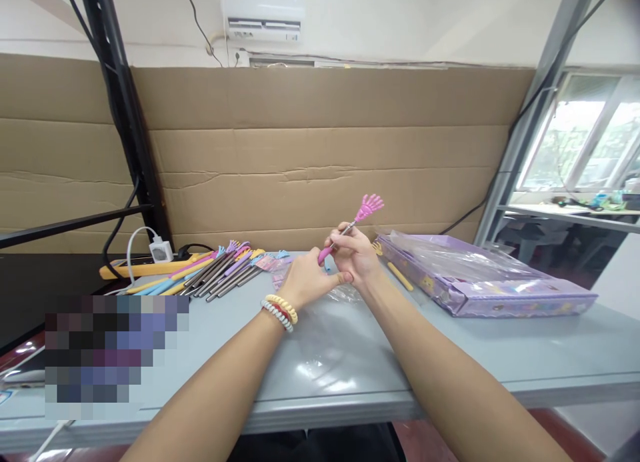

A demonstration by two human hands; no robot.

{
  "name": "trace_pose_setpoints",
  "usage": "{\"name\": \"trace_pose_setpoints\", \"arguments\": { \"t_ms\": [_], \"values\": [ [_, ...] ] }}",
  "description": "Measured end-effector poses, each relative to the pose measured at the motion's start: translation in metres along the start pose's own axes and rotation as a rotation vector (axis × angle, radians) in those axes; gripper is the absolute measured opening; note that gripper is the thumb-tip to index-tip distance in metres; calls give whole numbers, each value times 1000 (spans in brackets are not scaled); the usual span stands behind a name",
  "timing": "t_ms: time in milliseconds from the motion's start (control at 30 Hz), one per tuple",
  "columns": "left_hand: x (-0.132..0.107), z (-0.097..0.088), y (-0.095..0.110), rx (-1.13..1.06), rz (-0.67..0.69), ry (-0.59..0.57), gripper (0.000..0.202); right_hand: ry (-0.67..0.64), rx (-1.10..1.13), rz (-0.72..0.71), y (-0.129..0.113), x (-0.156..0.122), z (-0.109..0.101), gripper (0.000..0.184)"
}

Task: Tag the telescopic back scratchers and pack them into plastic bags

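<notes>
Above the table I hold a pink back scratcher [369, 207] with a hand-shaped head and a thin metal rod, tilted up to the right. My left hand [307, 275], with coiled bands on its wrist, is closed around the pink handle end. The fingers of my right hand [356, 254] close on the back scratcher near where rod and handle meet. Clear plastic [343, 293] lies beneath my hands, with a small light-blue piece partly hidden there. To the right lies a yellow back scratcher [400, 276].
Several back scratchers [220, 273] with coloured handles and metal rods lie piled at the left, by a yellow power strip [125, 269] with a white plug [161, 250]. A purple box [520, 297] with clear plastic on it stands right. Cardboard [325, 149] backs the grey table [215, 342].
</notes>
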State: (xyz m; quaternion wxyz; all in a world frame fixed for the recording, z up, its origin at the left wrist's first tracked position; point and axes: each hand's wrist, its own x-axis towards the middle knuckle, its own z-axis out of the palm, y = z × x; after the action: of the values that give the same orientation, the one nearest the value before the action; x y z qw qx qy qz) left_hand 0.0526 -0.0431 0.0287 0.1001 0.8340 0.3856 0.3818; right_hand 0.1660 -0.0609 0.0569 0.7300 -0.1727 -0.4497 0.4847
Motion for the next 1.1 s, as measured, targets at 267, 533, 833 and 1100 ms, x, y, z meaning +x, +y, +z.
{"name": "trace_pose_setpoints", "arguments": {
  "t_ms": [267,533,833,1100],
  "values": [
    [-3,-1,0,-3,65,-72,42,19,-74,38,9,-4,4,55],
    [2,-12,7,194,-86,-153,45,288,6,16,1,-4,14,59],
    [1,-13,6,240,-87,-75,53,252,36,-102,1,1,3,48],
    [-4,-10,1,118,103,19,57,-101,-96,56,11,-5,0,33]
  ]
}}
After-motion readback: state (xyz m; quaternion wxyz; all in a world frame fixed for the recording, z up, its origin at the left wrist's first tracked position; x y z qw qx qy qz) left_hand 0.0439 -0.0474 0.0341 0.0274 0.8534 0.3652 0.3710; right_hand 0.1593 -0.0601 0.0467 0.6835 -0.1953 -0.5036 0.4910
